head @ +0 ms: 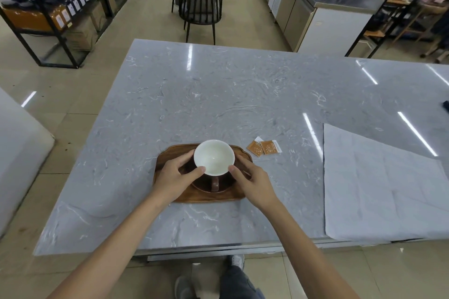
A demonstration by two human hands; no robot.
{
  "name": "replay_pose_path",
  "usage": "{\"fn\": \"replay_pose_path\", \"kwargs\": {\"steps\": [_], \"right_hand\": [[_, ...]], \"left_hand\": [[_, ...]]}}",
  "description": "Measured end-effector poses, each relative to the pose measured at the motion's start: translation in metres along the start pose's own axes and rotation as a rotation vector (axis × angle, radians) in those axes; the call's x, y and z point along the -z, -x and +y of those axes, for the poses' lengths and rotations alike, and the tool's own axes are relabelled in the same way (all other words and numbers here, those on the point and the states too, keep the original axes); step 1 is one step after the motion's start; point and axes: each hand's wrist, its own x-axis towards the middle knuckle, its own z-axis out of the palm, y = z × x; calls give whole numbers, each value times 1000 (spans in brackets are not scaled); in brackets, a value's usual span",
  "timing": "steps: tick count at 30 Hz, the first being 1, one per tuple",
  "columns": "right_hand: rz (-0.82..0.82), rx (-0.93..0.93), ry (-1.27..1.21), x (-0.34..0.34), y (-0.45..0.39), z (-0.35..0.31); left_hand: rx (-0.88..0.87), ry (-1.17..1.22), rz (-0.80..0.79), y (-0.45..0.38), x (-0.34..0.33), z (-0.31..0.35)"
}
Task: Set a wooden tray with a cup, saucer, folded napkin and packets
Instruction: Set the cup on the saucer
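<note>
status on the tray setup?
Both hands, left and right, on cup, over saucer on tray. Packets, napkin off tray. Nothing blocking.

Open marble table (218, 94) beyond the tray (167, 160); packets (264, 147) (two, overlapping) and napkin (379, 189) crowd the right.

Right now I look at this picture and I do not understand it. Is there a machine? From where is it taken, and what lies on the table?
There is no machine. A person wears a camera on the head, so the single picture looks down at their own arms. The left hand and right hand touch the two sides of a cup, white inside, with its handle toward the person. The cup stands on a dark saucer on a wooden tray. On the marble table, right of the tray, lie two orange packets. Further right lies an unfolded grey napkin.
</note>
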Motion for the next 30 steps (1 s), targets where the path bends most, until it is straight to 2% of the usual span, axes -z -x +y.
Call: {"fn": "replay_pose_path", "kwargs": {"steps": [2, 5, 7, 10, 16, 20, 22, 26, 30], "right_hand": [[52, 8, -31, 7, 9, 1], [118, 49, 9, 23, 27, 11], [147, 79, 95, 38, 40, 22], [194, 109, 212, 67, 61, 45], [306, 51, 345, 139, 114, 97], [336, -30, 418, 180, 144, 133], [323, -77, 436, 194, 154, 149], [303, -85, 398, 217, 164, 176], [275, 9, 410, 225, 166, 192]], "left_hand": [[-54, -111, 82, 6, -4, 6], [-342, -424, 289, 20, -18, 20], [-515, -496, 338, 29, -35, 29], [-625, -439, 183, 42, -73, 35], [-656, -481, -252, 63, -190, 37], [-661, -581, -435, 70, -269, 37], [-620, -632, -456, 69, -295, 37], [-626, -755, -343, 64, -326, 38], [-650, -683, -295, 62, -337, 41]]}}
